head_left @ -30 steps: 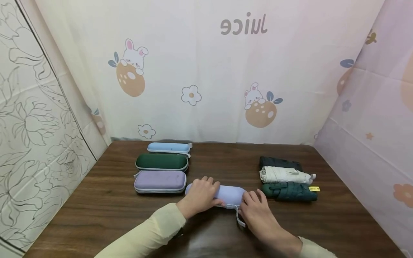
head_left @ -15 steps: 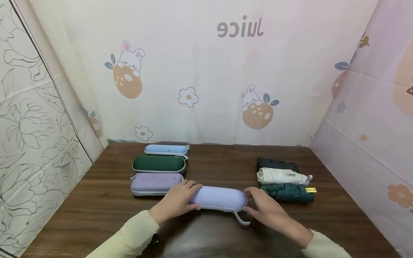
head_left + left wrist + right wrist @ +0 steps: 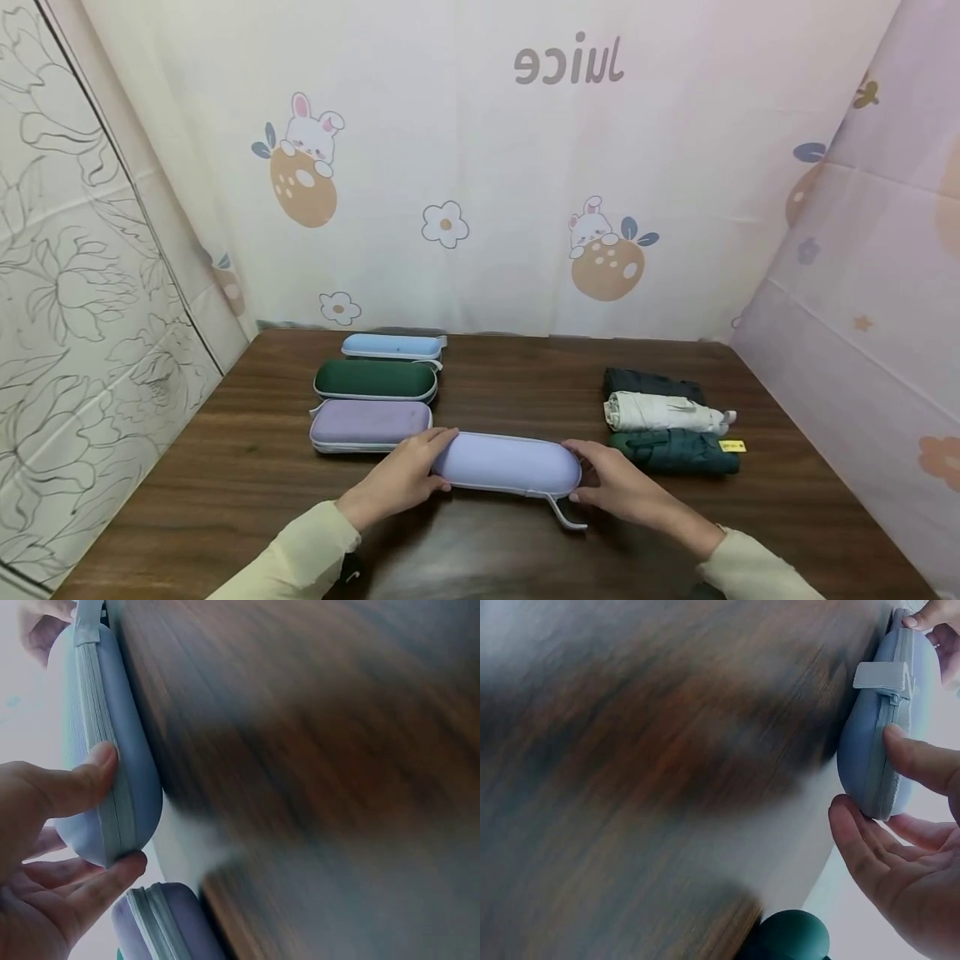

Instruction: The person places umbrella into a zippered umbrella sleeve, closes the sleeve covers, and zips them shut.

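A periwinkle zippered hard case (image 3: 510, 463) lies across the middle of the table, its grey strap (image 3: 564, 515) trailing off the front near the right end. My left hand (image 3: 401, 479) holds the left end; in the left wrist view its thumb (image 3: 94, 780) presses on the zip seam while the fingers wrap the tip. Around the opposite end curls my right hand (image 3: 618, 483), its thumb (image 3: 922, 759) on the zip side and fingers (image 3: 855, 844) at the tip. Right behind the left fingers sits a mauve zippered case (image 3: 367, 423).
Behind the mauve case are a dark green case (image 3: 375, 379) and a light blue case (image 3: 393, 345). Three folded umbrellas lie in a stack of rows at right: black (image 3: 652, 384), white (image 3: 663, 412) and dark green (image 3: 678, 451). A printed curtain (image 3: 510, 167) hangs behind the table (image 3: 517, 375).
My left hand has slid left from the top of the periwinkle case to its end. My right hand has come round the right end. The case has shifted slightly right and nearer.
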`<state>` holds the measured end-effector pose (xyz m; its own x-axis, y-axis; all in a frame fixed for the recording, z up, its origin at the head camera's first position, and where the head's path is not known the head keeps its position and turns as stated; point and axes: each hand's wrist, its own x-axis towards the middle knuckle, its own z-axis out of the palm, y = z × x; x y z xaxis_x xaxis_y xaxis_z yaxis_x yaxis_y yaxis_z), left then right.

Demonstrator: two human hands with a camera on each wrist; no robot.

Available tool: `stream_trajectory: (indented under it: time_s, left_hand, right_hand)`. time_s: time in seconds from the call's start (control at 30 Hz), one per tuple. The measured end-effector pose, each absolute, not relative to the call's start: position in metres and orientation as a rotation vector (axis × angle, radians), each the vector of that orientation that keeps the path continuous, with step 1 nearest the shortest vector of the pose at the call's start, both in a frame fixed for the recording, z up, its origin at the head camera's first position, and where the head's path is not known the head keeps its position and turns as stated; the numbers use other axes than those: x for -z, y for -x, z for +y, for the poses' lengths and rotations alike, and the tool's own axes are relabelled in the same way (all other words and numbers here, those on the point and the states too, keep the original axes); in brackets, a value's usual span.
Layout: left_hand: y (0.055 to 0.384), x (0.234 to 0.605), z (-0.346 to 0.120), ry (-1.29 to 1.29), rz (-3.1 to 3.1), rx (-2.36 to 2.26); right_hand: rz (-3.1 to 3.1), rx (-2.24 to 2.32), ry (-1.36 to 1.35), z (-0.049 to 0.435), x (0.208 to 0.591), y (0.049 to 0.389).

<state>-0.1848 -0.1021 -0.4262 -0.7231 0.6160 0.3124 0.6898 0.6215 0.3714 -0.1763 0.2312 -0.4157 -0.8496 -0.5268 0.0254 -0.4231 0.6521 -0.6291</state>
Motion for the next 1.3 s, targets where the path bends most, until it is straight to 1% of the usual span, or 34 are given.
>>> stream_trajectory:
  time_s: [0.3,0.47,0.57,0.7,0.9,1.03,1.3]
  left_hand:
    - [0.187,0.423,-0.095,1.053,-2.721,0.704]
    - [0.192,0.414,-0.091,1.038,-2.739,0.733]
    - [0.199,0.406,-0.089,1.024,-2.721,0.775]
    - [0.215,0.394,-0.085,0.986,-2.701,0.824]
    - [0.245,0.368,-0.075,0.866,-2.761,0.863]
    - [0.266,0.353,-0.07,0.834,-2.773,0.838]
    - [0.303,0.342,-0.057,0.813,-2.736,0.849]
  right_hand:
    - [2.69,0.993,0.812,0.235,0.417,0.181]
    - [2.619,1.071,0.769,0.238,0.406,0.189]
    - [2.611,1.101,0.788,0.24,0.396,0.198]
    - [2.653,1.115,0.824,0.245,0.382,0.216]
    - [2.697,1.129,0.791,0.249,0.359,0.246]
    - [2.717,1.159,0.76,0.25,0.347,0.266]
    - [2.737,1.177,0.757,0.254,0.338,0.299]
